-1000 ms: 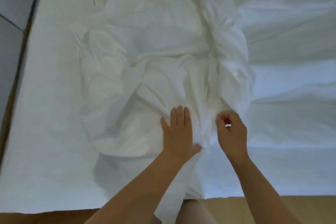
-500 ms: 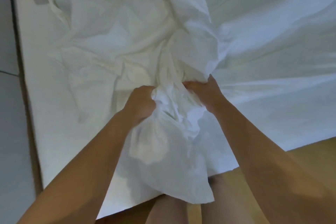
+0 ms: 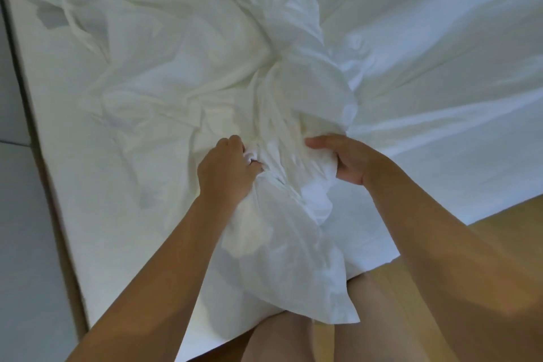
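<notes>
ok so from where I'm standing: the left hand [image 3: 226, 173] is balled into a fist around a fold of the crumpled sheet [image 3: 282, 103], knuckles up, low over the bed [image 3: 88, 200]. The bunched part runs like one long rope from the far side of the bed straight toward the person, right between both hands, with the loose end hanging over the near edge by their legs. The right hand [image 3: 349, 159] grips the other flank, thumb on top, fingers tucked under. Both hands are about level on it, so I'd guess any pull goes along that line, toward the body
</notes>
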